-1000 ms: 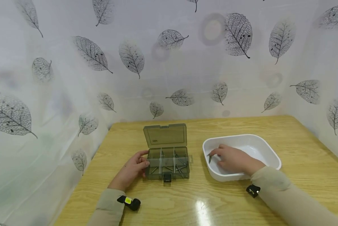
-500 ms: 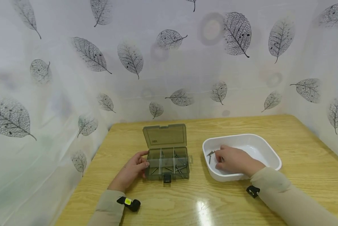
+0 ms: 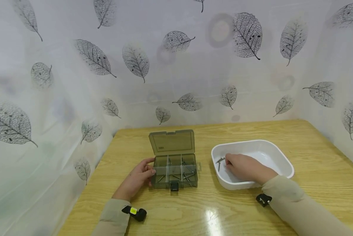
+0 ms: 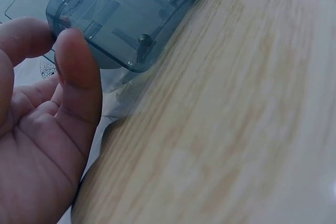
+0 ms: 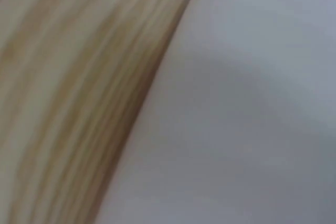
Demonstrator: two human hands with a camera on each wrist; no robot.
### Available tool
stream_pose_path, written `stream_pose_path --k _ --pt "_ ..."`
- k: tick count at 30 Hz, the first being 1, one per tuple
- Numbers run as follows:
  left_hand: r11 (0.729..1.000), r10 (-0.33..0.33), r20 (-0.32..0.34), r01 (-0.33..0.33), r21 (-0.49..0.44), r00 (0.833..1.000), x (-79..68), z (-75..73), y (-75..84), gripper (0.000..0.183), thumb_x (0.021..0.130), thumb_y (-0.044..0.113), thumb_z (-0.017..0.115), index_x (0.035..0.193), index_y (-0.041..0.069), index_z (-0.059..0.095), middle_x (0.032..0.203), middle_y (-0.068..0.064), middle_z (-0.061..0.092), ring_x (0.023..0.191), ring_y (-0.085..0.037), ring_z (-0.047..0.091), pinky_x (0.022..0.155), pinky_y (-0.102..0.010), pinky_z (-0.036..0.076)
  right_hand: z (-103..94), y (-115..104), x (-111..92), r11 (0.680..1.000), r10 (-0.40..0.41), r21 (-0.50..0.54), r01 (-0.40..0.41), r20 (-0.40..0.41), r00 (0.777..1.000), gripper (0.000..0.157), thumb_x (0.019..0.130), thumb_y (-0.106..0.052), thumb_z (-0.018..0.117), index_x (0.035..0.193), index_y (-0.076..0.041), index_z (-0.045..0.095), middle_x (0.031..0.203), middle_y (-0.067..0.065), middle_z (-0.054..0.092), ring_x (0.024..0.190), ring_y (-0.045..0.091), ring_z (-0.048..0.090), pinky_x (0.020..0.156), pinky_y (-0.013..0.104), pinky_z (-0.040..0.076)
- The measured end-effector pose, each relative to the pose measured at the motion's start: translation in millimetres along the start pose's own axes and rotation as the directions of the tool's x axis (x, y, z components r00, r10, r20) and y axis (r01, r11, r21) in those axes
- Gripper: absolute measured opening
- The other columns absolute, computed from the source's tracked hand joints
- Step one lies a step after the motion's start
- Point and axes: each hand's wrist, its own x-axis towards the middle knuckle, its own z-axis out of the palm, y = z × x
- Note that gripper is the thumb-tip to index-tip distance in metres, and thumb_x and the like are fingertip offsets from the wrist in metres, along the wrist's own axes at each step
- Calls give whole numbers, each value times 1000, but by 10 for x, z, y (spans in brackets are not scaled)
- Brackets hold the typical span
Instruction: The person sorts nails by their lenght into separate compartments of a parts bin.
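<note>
My left hand [image 3: 137, 178] holds the left side of a smoky see-through compartment box [image 3: 168, 170] whose lid [image 3: 173, 142] stands raised at the back. In the left wrist view, the thumb [image 4: 77, 61] lies against the box's corner and the index finger bends beside it. Screws lie in several compartments; one screw [image 4: 143, 45] shows through the wall. My right hand [image 3: 248, 167] reaches down into a white tray [image 3: 286, 164], fingers bent downward. Its fingertips are hidden, so I cannot tell whether they hold anything. Left of it, a few screws [image 3: 219, 163] lie on the tray's floor.
Box and tray stand side by side on a wood-grain table [image 3: 176, 209], with a strip of tabletop between them. A clear latch sticks out from the box's right side. Behind hangs a pale curtain [image 3: 206, 72] with leaf prints. The right wrist view shows mostly blurred white tray wall.
My right hand has drawn back slightly from the tray's left end, uncovering the screws there, and its fingers have tucked further under. The left hand and box have stayed put.
</note>
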Motion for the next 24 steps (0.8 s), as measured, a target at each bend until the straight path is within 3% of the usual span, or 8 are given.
stream_pose_path --k 4,8,19,24 --pt "1000 -2 4 2 -13 1000 0 3 4 58 105 13 56 156 5 30 101 -11 51 72 -20 50 64 -36 55 -30 -23 5 999 -24 30 26 -55 998 7 97 -9 64 95 -15 62 84 -5 61 74 8 54 69 32 48" --pt "1000 -9 -2 9 -16 1000 7 2 0 57 104 12 56 156 6 31 101 -11 52 72 -20 51 64 -36 56 -99 -82 16 997 -63 44 67 -93 994 15 94 -3 66 106 -10 71 92 -3 65 82 10 56 76 35 50" --pt "999 -10 7 10 -31 1000 9 -7 0 59 104 12 57 156 5 30 101 -11 52 72 -20 50 63 -36 55 -210 -396 101 991 -107 58 123 -225 968 13 95 -7 67 102 -14 76 91 -10 63 78 6 56 70 32 51" --pt "1000 -5 14 5 -30 1000 -3 -7 14 59 105 12 57 156 5 29 102 -11 51 73 -20 49 64 -36 55 -177 -613 198 984 -124 97 150 -236 964 10 97 -11 68 103 -15 75 93 -10 62 77 5 55 69 31 51"
